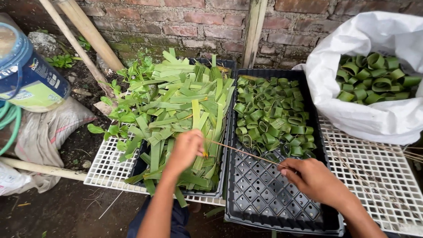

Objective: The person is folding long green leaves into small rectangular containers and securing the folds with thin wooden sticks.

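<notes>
My left hand [185,150] rests on a heap of flat green leaf strips [180,105] piled in a black tray, fingers closed around one end of a thin brown stick [240,152]. My right hand [310,178] pinches the stick's other end above a black seedling tray [264,194]. The far half of that tray holds several rolled green leaf rings [273,117]; its near cells are bare. The stick runs slanted between both hands.
A white sack [374,114] at the right holds more rolled leaf rings [374,79]. White plastic grids [374,176] lie under the trays. A blue and green bucket [26,75], bamboo poles [88,31] and a brick wall [189,22] stand behind.
</notes>
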